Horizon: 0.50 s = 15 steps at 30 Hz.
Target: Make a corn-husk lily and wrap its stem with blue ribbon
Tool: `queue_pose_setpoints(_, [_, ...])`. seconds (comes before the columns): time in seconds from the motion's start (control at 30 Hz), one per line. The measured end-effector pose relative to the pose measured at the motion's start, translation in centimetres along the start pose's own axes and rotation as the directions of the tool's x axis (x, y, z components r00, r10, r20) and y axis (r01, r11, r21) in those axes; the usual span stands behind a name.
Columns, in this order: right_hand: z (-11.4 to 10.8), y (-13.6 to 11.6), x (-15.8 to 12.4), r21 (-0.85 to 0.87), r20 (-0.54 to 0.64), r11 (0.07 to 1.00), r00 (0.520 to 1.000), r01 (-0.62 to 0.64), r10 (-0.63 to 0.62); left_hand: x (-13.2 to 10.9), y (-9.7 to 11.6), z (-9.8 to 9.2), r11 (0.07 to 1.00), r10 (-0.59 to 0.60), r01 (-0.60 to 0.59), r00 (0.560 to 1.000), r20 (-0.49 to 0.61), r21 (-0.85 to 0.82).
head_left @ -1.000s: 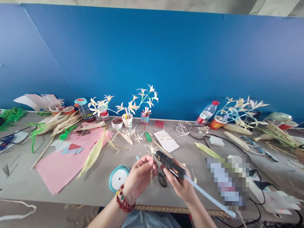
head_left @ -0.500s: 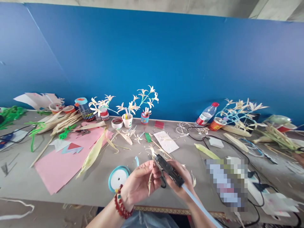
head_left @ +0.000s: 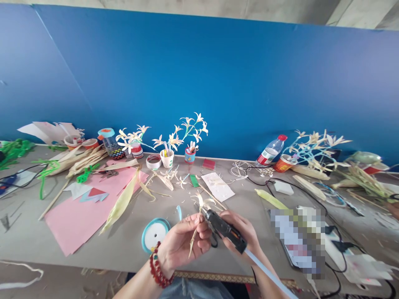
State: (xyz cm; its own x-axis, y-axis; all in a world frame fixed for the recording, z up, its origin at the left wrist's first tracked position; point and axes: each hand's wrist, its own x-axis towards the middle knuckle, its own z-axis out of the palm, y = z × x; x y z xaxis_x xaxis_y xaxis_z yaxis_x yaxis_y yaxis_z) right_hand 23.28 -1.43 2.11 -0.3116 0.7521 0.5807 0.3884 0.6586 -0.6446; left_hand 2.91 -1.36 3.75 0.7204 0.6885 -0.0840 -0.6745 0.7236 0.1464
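Observation:
My left hand [head_left: 183, 244], with a red bead bracelet on the wrist, pinches a thin straw flower stem [head_left: 193, 237] whose pale petals [head_left: 202, 201] stick up above the fingers. My right hand [head_left: 241, 233] is wrapped round a black hot glue gun [head_left: 225, 229]. The gun's nozzle points left and touches the stem just below the petals. A long pale glue stick [head_left: 268, 274] trails from the back of the gun toward the lower right. Both hands hover above the near edge of the grey table [head_left: 131, 245].
A blue ribbon spool [head_left: 155, 234] lies left of my hands, black scissors [head_left: 213, 240] under them. Pink paper [head_left: 84, 211], corn husks [head_left: 123, 201], cups with straw flowers [head_left: 168, 155], a water bottle [head_left: 270, 150], black cables [head_left: 311, 195] and a blurred flat object [head_left: 301, 243] crowd the table.
Both hands have drawn slightly nearer and lower. The glue gun's nozzle has closed in on the stem held in my left hand.

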Motion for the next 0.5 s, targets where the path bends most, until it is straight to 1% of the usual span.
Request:
queue_pose_setpoints(0.13, [-0.3, 0.2, 0.0, 0.025, -0.009, 0.999, 0.999, 0.034, -0.034, 0.1, 0.0, -0.2, 1.000, -0.004, 0.004, 1.000, 0.014, -0.010])
queue_pose_setpoints(0.33, [0.3, 1.2, 0.0, 0.007, -0.009, 0.998, 0.998, 0.058, -0.058, -0.1, -0.1, 0.2, 1.000, -0.020, 0.020, 0.999, 0.032, -0.018])
queue_pose_setpoints(0.5, [0.1, 0.7, 0.3, 0.027, -0.016, 0.995, 0.995, 0.094, -0.094, -0.1, 0.0, 0.5, 0.999, -0.027, 0.028, 1.000, 0.014, -0.033])
